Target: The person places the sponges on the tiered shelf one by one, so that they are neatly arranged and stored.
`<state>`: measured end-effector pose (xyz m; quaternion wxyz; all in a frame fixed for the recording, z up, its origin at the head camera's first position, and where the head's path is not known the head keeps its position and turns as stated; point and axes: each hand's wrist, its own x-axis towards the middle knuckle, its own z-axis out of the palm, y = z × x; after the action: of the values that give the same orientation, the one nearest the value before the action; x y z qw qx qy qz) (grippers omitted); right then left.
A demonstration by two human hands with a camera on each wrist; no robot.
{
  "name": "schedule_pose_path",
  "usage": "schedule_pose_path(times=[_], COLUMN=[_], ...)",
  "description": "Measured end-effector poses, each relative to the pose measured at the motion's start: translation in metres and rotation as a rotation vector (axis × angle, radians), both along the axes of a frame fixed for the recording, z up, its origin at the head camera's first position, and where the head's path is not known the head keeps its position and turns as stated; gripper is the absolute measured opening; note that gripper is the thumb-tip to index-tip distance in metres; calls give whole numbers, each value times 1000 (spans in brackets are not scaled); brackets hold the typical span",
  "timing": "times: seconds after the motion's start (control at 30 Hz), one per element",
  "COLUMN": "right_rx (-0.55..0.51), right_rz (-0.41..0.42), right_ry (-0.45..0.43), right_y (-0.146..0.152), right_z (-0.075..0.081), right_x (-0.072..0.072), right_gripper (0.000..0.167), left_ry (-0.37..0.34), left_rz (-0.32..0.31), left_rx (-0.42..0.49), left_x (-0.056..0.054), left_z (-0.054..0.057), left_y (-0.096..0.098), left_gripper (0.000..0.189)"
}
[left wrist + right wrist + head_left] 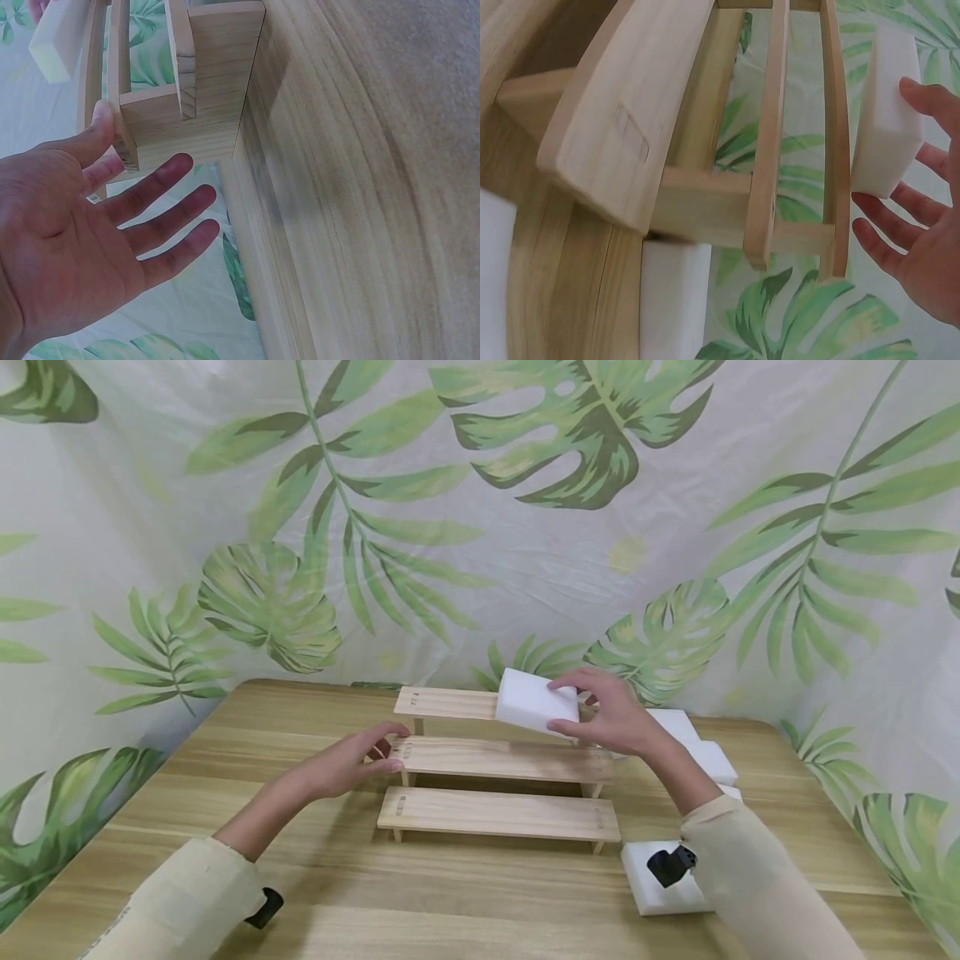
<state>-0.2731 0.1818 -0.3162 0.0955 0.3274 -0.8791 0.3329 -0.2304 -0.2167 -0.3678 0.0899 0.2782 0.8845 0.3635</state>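
A three-step wooden stand (pixel 498 814) rises toward the back of the table. My left hand (pixel 341 766) is at its left end, thumb and index finger pinching the end of the middle board (pixel 125 135) while the other fingers spread out below. Over the right part of the top board (pixel 450 702), my right hand (pixel 611 714) grips a white foam block (pixel 536 700) by its right end, thumb on one side and fingers on the other. In the right wrist view the block (pixel 889 112) stands close against the top board's edge.
More white foam blocks lie right of the stand: one (pixel 671 724) at the back, another (pixel 712 762) in front of it, and a nearer one (pixel 652 893) partly behind my right sleeve. A leaf-patterned cloth (pixel 525 560) hangs behind the wooden table (pixel 450 902).
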Motion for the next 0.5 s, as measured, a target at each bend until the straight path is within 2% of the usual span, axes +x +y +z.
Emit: schedule_pose_path(times=[0.5], right_rx=[35], right_rz=[2], right_ry=[-20], right_y=[-25], right_z=[6], right_x=[-5], right_gripper=[47], left_ry=[36], left_rz=[4], left_rx=[-13], left_x=[1], left_z=[-2], left_y=[-1], left_gripper=[46])
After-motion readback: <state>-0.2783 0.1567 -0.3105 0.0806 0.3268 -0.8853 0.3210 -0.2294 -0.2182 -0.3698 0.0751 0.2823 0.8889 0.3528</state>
